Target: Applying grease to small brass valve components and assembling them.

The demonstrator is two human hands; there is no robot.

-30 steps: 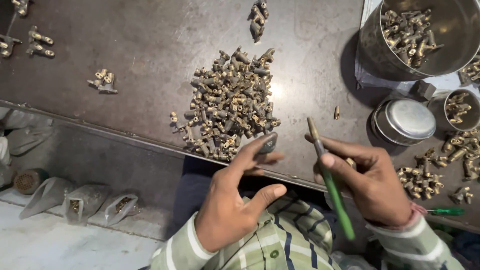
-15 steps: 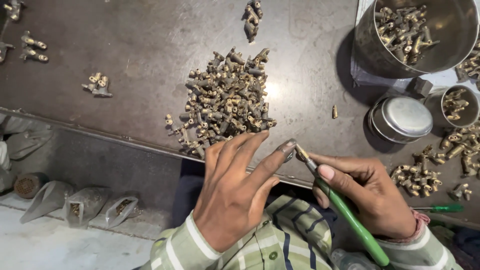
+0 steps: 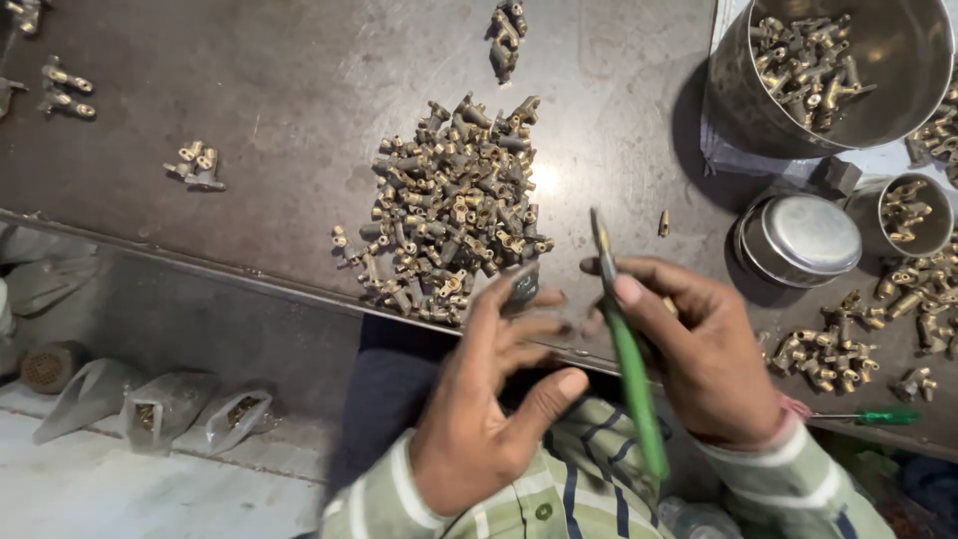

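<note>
Right hand (image 3: 714, 359) closed around a green-handled tool (image 3: 627, 349), held near upright with its thin metal tip pointing away from the person, above the near edge of the dark metal bench (image 3: 279, 130). Just beside it, the left hand (image 3: 489, 409) spreads with fingers extended, and a small dark part (image 3: 521, 289) sits at its fingertips; how firmly that piece is pinched cannot be told. Both hands hover over the bench edge, sleeves in a striped green and cream fabric.

Directly beyond the left hand lies a large heap of small brass fittings (image 3: 449, 215), spread across the middle of the bench. A single loose brass piece (image 3: 664, 223) rests just right of the heap. Smaller clusters of fittings (image 3: 198, 168) lie well apart to the left and at the far edge. At upper right stands a big steel bowl (image 3: 898, 110) partly filled with the same fittings, with a shallow round steel tin (image 3: 798, 238) in front of it and a small cup of fittings (image 3: 906, 212) beside that. More fittings (image 3: 823, 354) are scattered near the right hand, and a green-handled screwdriver (image 3: 866, 417) lies flat close to the right wrist. Below the bench, on the floor at left, sit clear plastic bags (image 3: 165, 404).
</note>
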